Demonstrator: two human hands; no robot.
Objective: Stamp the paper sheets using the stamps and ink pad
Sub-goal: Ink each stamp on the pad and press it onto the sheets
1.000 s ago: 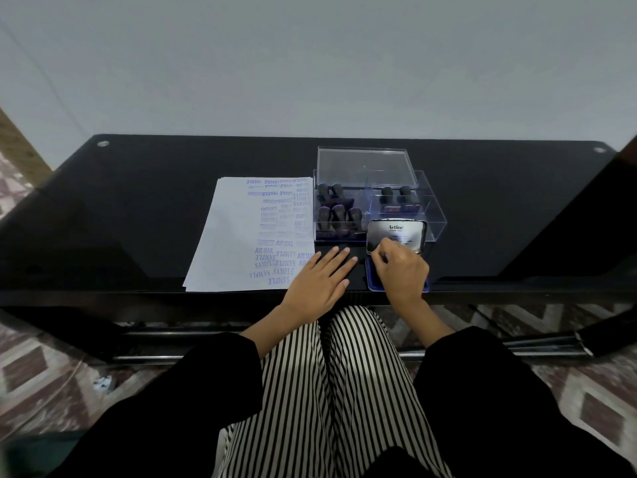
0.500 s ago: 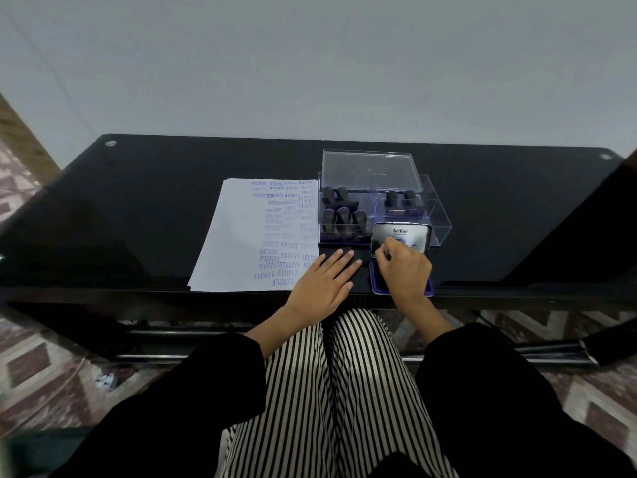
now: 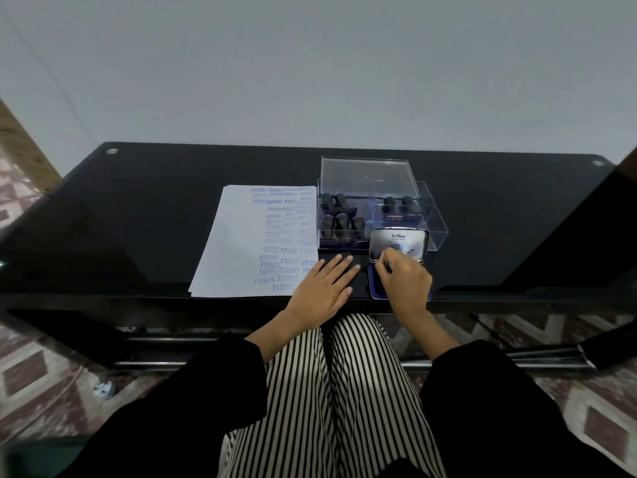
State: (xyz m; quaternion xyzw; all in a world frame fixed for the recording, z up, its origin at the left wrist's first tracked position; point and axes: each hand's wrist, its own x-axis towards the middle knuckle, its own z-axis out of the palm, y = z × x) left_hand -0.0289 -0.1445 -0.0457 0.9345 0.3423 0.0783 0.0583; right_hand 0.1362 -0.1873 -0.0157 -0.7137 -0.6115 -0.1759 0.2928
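Ink pad (image 3: 374, 289) at table's (image 3: 155, 219) near edge; right hand (image 3: 406, 281) curled over it, pinch unclear. Left hand (image 3: 324, 288) flat, fingers spread, at paper sheets' (image 3: 241, 243) corner; broad tabletop lies left.

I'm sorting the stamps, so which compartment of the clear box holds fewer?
The right compartment, just behind the ink pad's lid: two stamps stand there, while the left compartment beside the paper sheets holds five.

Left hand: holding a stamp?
No, the left hand lies flat, fingers straight, on the black table with nothing in it.
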